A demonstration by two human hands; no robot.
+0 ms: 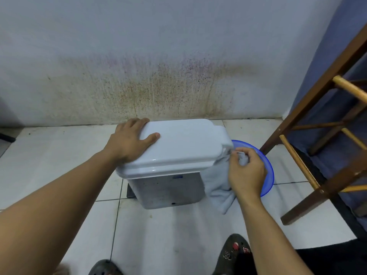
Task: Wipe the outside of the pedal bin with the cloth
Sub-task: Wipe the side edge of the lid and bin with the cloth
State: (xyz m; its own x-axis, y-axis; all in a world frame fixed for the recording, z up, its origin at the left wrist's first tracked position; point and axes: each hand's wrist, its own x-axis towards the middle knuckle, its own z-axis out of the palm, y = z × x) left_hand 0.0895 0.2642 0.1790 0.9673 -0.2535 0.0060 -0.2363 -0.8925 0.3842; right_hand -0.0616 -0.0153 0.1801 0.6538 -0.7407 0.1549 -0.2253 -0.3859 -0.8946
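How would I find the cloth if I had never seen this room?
Look below the stained wall for the white pedal bin standing on the tiled floor. At the bin's right end, the right hand pinches a pale grey-blue cloth that hangs down beside the bin. It is soft and crumpled, unlike the hard bin and the shiny bright blue basin behind it.
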